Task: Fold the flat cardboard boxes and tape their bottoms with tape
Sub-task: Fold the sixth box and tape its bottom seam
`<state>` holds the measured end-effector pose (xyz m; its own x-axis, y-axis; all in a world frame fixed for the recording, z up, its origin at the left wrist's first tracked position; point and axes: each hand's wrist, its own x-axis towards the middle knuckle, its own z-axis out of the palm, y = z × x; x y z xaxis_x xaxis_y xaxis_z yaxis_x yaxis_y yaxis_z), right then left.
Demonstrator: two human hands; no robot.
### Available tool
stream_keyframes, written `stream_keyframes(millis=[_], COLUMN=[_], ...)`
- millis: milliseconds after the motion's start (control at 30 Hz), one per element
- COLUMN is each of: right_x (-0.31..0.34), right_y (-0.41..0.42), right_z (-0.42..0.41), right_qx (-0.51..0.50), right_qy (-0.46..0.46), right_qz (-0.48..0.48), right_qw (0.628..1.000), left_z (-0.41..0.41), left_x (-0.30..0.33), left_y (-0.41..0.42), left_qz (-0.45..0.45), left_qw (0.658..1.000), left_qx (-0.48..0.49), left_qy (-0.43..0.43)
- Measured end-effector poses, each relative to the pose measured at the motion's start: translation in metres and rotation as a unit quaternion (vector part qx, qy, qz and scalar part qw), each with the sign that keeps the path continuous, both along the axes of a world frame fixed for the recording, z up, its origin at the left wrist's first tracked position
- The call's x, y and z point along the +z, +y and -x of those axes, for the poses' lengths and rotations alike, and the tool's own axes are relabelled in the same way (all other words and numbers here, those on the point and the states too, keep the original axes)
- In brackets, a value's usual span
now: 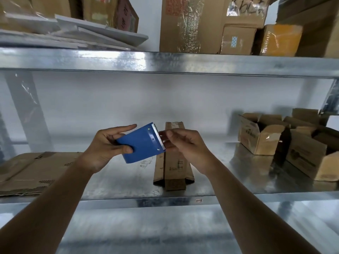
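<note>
Left hand: the left hand (pixel 105 143) holds the blue tape dispenser (pixel 142 143) above the shelf, thumb curled on its near face, index finger stretched along its far edge.
Right hand: the right hand (pixel 183 143) has its fingertips pinched together at the dispenser's toothed blade; whether tape lies between them cannot be told.
Folded box: a narrow cardboard box (pixel 174 167) lies on the metal shelf (pixel 211 182) near the middle of the front edge, straight under both hands, its flaps toward the front.
Flat cardboard: a pile of flat boxes (pixel 31 171) lies at the shelf's left end, reaching the front edge.
Open boxes: several small open boxes (pixel 260 132) stand at the right end, toward the back.
Upper shelf: large taped cartons (pixel 192 24) and white flat sheets (pixel 82 32).
</note>
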<state>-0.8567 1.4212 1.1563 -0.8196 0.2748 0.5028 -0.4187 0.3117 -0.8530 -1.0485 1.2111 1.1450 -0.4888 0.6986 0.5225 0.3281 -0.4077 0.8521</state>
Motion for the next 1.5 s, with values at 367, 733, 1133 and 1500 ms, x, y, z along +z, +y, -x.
stream_keyframes(millis=[367,733,1133,1500], right_x=[-0.003,-0.001,-0.002,0.006], right_y=[0.004,-0.001,-0.008,-0.016], right_z=[0.004,0.015,0.020,0.017], right_qx=[0.049,0.063,-0.002,-0.034], right_qy=[0.012,0.003,-0.067,-0.029], right_qz=[-0.025,-0.039,0.024,0.018], right_qw=[0.998,0.997,0.997,0.999], left_z=[-0.002,0.010,0.012,0.010], left_x=[-0.011,-0.016,-0.014,-0.004], left_y=[-0.003,-0.013,-0.014,-0.013], left_qz=[-0.001,0.010,0.035,0.043], left_qw=[1.000,1.000,0.999,0.999], left_qx=[0.030,0.023,0.022,0.020], left_qy=[-0.003,-0.007,-0.002,0.010])
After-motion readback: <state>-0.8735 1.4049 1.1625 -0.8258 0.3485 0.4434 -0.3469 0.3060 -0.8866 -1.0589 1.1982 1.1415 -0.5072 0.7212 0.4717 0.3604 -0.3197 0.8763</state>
